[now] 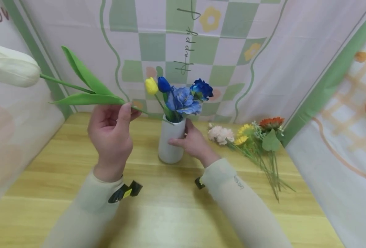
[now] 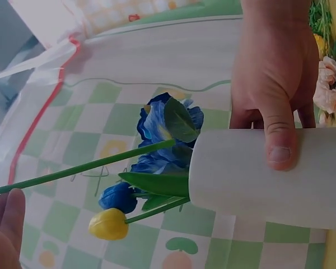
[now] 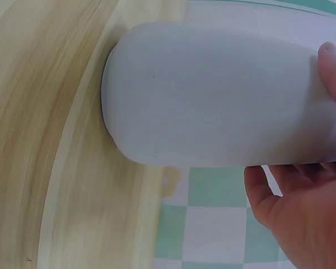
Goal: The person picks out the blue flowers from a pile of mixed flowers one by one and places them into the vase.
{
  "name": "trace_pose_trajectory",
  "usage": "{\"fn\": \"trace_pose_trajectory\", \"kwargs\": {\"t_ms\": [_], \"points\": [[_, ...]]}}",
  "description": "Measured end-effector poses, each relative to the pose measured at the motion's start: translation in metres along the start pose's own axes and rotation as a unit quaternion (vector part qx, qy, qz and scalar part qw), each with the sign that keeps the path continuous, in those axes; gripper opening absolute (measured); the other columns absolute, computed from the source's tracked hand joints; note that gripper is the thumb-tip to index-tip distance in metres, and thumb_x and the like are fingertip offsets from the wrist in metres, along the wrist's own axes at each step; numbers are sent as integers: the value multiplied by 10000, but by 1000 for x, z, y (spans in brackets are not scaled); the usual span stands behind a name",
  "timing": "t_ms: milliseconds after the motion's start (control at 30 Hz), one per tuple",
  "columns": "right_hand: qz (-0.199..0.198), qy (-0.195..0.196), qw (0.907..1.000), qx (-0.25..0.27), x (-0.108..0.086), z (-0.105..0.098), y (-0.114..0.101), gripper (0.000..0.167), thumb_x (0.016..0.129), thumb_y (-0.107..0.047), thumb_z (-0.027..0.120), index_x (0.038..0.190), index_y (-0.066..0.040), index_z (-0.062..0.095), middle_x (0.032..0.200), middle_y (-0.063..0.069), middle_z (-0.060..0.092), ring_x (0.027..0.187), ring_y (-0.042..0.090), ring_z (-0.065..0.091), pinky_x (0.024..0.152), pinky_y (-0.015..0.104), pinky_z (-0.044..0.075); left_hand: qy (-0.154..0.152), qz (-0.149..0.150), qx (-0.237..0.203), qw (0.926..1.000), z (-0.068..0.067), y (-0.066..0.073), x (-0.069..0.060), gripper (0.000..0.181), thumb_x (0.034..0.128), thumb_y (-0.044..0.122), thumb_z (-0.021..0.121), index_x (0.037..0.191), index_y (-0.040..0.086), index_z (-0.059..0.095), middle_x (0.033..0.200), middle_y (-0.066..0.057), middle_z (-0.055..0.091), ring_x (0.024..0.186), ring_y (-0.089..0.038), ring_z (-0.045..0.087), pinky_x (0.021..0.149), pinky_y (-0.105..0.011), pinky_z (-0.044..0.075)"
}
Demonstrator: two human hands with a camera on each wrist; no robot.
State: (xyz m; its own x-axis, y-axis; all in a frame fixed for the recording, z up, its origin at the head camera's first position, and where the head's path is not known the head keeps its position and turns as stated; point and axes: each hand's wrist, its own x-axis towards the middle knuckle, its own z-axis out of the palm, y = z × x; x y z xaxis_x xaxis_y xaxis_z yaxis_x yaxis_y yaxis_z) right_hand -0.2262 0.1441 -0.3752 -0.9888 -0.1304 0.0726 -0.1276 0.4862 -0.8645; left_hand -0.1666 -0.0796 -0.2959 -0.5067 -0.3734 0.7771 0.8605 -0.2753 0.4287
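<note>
My left hand (image 1: 111, 136) pinches the green stem of a white artificial tulip (image 1: 12, 65) between thumb and fingers. Its bloom points left, and the stem's lower end (image 2: 89, 166) reaches toward the vase's flowers in the left wrist view. A white vase (image 1: 170, 146) stands upright on the table, with my right hand (image 1: 196, 141) gripping its right side, thumb across the front. In the vase are a yellow tulip (image 1: 151, 86), a blue tulip (image 1: 163, 84), a light blue flower (image 1: 183, 100) and a dark blue flower (image 1: 203, 89). The right wrist view shows the vase's base (image 3: 134, 95) on the wood.
To the right on the wooden table (image 1: 158, 206) lie pale pink flowers (image 1: 221, 134), yellow flowers (image 1: 245, 133) and an orange-red flower (image 1: 271, 123), their stems pointing toward the front. A checked curtain (image 1: 152, 46) hangs behind the table, and printed cloth flanks both sides.
</note>
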Motion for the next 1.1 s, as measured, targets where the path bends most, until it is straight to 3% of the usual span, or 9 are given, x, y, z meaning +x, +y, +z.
{"fn": "trace_pose_trajectory", "kwargs": {"t_ms": [333, 600, 867, 1100], "points": [[175, 36, 9996, -214, -2, 1, -3, 993, 780, -376, 864, 1537, -163, 258, 1495, 89, 430, 1305, 268, 479, 1033, 467, 436, -234, 194, 666, 9973, 12, -17, 8, 130, 928, -64, 653, 1002, -151, 593, 874, -221, 630, 777, -350, 666, 733, -419, 589], [95, 114, 9994, -305, -4, 2, -4, 990, 784, -378, 860, 1537, -154, 258, 1490, 103, 437, 1300, 277, 483, 1040, 466, 426, -416, -161, 1372, 9895, 13, -34, 2, 111, 928, -21, 675, 1007, -79, 622, 880, -112, 654, 775, -237, 668, 722, -356, 591], [18, 169, 9994, -296, -4, 2, -5, 1004, 780, -390, 859, 1543, -152, 252, 1487, 115, 440, 1303, 282, 478, 1040, 466, 425, -900, -411, 2223, 9699, 14, -46, -5, 111, 943, 66, 692, 1025, 3, 652, 902, -66, 672, 793, -171, 643, 714, -307, 578], [41, 228, 9990, -395, -3, 3, -3, 1013, 778, -399, 857, 1549, -171, 241, 1497, 105, 431, 1307, 288, 476, 1037, 482, 426, -1295, -684, 2969, 9436, 10, -59, -8, 110, 958, 107, 674, 1026, 47, 612, 851, -36, 643, 735, -154, 584, 658, -312, 526]]}}
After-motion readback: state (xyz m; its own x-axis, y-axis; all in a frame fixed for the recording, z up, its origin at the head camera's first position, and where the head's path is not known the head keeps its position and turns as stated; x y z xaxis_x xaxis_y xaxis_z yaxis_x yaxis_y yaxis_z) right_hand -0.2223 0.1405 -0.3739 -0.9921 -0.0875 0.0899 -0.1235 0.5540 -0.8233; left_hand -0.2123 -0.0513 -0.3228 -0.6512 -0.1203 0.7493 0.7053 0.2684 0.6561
